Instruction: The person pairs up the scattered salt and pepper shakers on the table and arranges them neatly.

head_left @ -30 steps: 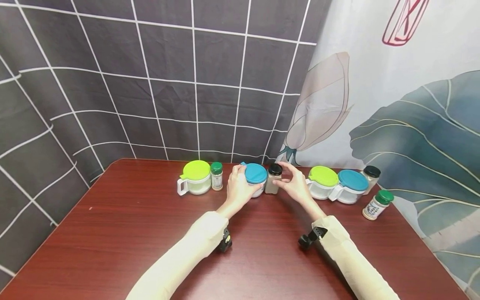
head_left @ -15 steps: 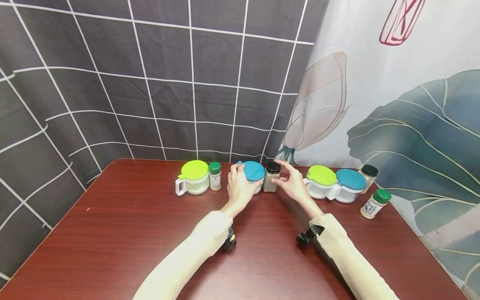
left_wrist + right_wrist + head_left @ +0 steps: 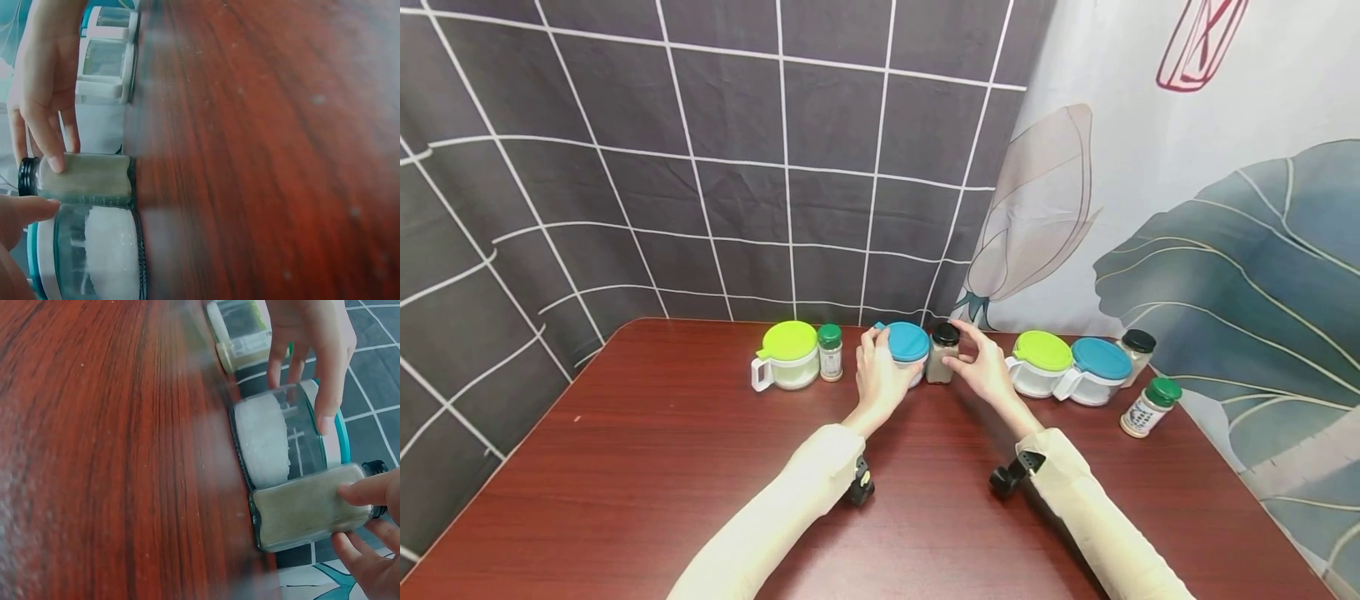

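Note:
In the head view my left hand [image 3: 882, 379] holds a glass seasoning jar with a blue lid [image 3: 908, 342], thumb on its near right side and fingers at its left. White granules [image 3: 262, 440] fill part of this jar. Right beside it stands a square spice bottle with a black cap [image 3: 942, 365], upright on the table. My right hand [image 3: 987, 371] pinches that bottle between thumb and fingers near the top. Pale powder [image 3: 94, 177] shows through its glass in the left wrist view. Jar and bottle appear to touch side by side.
Left of my hands stand a green-lidded jar [image 3: 790, 354] and a green-capped shaker [image 3: 831, 354]. To the right are another green-lidded jar [image 3: 1042, 364], a blue-lidded jar [image 3: 1097, 371], a black-capped bottle [image 3: 1137, 354] and a green-capped shaker [image 3: 1150, 408]. A tiled-pattern curtain [image 3: 722, 200] hangs behind the table.
The head view shifts slightly. My left wrist has swung a little to the right, while both hands keep their hold and the jar and bottle stay in place.

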Tool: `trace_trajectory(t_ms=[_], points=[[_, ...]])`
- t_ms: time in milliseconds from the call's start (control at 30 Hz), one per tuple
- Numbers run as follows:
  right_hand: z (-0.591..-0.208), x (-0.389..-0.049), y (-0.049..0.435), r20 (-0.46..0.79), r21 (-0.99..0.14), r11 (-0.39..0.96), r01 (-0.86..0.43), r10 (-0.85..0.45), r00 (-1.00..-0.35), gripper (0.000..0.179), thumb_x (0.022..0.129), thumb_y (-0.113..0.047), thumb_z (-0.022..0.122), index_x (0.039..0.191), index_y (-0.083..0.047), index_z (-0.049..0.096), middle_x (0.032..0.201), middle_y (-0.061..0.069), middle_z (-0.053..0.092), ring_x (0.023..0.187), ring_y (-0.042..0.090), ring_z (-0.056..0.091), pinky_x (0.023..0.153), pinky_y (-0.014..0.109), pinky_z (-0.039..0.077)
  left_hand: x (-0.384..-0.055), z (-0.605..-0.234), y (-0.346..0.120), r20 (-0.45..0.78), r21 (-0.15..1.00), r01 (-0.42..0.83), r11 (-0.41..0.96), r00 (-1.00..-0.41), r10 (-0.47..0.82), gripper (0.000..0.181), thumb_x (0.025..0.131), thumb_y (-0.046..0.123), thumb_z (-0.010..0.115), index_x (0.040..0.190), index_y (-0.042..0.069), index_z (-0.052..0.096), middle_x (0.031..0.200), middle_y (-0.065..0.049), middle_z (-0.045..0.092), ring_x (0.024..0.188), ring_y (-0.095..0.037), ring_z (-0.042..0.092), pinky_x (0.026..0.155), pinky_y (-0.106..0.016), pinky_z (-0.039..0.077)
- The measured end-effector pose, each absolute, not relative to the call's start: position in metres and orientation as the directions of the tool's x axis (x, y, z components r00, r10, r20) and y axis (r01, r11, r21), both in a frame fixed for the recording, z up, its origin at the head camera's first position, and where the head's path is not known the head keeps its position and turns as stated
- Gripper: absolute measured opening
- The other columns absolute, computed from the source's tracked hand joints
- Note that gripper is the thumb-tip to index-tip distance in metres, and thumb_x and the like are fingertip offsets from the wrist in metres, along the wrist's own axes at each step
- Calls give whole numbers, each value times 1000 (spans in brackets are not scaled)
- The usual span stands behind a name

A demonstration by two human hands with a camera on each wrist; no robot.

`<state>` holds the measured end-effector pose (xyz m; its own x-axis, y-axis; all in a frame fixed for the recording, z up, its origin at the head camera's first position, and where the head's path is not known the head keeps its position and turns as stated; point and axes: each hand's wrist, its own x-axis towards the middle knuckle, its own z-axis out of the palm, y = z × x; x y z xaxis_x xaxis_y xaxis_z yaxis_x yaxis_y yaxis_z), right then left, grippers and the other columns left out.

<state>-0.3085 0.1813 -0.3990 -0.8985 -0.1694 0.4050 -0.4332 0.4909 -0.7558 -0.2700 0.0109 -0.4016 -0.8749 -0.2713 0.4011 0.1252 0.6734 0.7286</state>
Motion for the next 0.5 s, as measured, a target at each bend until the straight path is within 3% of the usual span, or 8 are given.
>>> trace_trajectory(t_ms=[333, 500], points=[[-402, -304, 183, 416, -741, 516, -429, -149, -897, 63, 78, 2, 74, 137, -8, 52, 139, 20, 53, 106, 37, 65, 84, 41, 55, -260, -400, 7, 395, 715, 160, 681, -896, -203, 65, 73, 22, 81, 131, 4, 56, 139, -13, 47, 122, -32, 47, 85, -49, 52], [-400, -300, 183, 424, -729, 526, -438, -155, -892, 62, 79, 0, 74, 136, -7, 52, 132, 21, 57, 108, 35, 65, 84, 41, 55, -257, -398, 6, 407, 710, 177, 682, -893, -193, 62, 75, 22, 80, 130, 4, 57, 139, -11, 48, 122, -31, 48, 87, -48, 51]])
